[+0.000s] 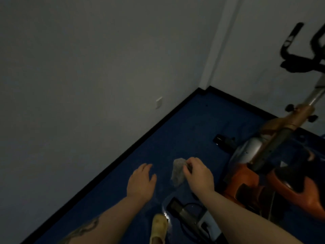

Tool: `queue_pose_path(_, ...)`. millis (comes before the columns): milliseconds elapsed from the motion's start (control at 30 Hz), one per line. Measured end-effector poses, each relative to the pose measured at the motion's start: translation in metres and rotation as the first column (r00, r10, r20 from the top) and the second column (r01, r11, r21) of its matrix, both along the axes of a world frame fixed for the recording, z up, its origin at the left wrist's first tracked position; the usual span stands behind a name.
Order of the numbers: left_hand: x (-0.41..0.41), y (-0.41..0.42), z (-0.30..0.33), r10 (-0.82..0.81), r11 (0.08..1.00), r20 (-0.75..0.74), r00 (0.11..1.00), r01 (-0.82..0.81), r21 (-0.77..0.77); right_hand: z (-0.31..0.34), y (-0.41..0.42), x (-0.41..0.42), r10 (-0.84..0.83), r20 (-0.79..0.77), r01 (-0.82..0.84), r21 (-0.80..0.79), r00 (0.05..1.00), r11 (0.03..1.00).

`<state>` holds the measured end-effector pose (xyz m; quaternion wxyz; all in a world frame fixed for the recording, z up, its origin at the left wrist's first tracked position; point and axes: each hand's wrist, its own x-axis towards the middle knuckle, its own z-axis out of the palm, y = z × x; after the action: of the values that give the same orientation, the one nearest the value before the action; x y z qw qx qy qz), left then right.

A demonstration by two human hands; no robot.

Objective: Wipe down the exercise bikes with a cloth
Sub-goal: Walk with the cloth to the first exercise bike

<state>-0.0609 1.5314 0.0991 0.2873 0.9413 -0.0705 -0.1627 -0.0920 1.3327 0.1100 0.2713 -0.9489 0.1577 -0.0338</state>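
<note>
My right hand [198, 173] grips a crumpled grey cloth [178, 171], which hangs down from the fingers above the blue floor. My left hand [141, 182] is held out beside it, palm down, fingers relaxed and holding nothing. An orange and silver exercise bike [263, 166] stands to the right of my right hand. Its black handlebars [302, 50] rise at the upper right on a silver post. The cloth is apart from the bike.
A blue floor [184, 124] meets grey walls at a black skirting [123, 154]. A white wall socket [159, 102] sits low on the left wall. The bike's rear foot and a black cable [190, 215] lie below my hands, next to my yellow shoe [159, 228].
</note>
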Motion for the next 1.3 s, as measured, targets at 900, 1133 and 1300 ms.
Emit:
queue_pose_path(900, 0.399, -0.241, 0.039, -0.702, 0.706, 0.103, 0.705, 0.708, -0.034, 0.018, -0.151, 0.25, -0.774, 0.067, 0.767, 0.108, 0.63, 0.633)
queue_pose_path(1133, 0.429, -0.325, 0.062, -0.771, 0.611, 0.124, 0.624, 0.781, -0.133, 0.059, -0.206, 0.256, -0.891, 0.186, 0.877, 0.178, 0.415, 0.446)
queue_pose_path(1300, 0.435, -0.41, 0.083, -0.809, 0.527, 0.2, 0.553, 0.832, -0.171, 0.079, -0.27, 0.262, -0.901, 0.298, 0.905, 0.191, 0.316, 0.381)
